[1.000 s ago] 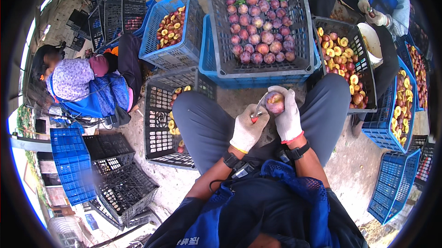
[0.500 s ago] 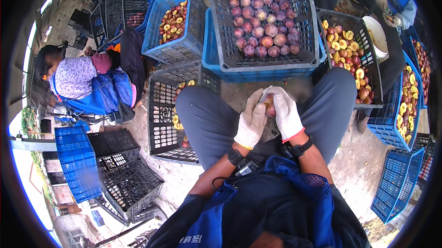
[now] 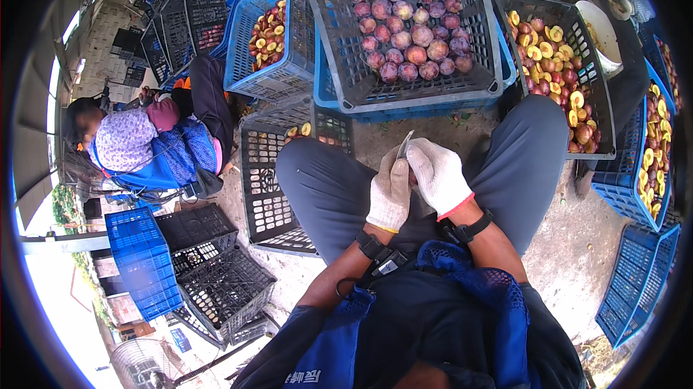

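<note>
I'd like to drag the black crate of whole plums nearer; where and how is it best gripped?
Probably set a wide, two-handed grip on the near rim of the black crate, from the wearer's side. That rim stands straight and bare above the whole plums, facing floor, while a blue crate at left and another black crate at right crowd the sides.

the bare left forearm (image 3: 336, 270) and right forearm (image 3: 498, 248) slant inward. the gloved left hand (image 3: 389, 193) and gloved right hand (image 3: 440, 175) meet between the spread left knee (image 3: 307, 162) and right knee (image 3: 533, 120), fingers (image 3: 419, 153) curled in a grip and pointing forward; the right hand shows its back and leans toward the left one
</note>
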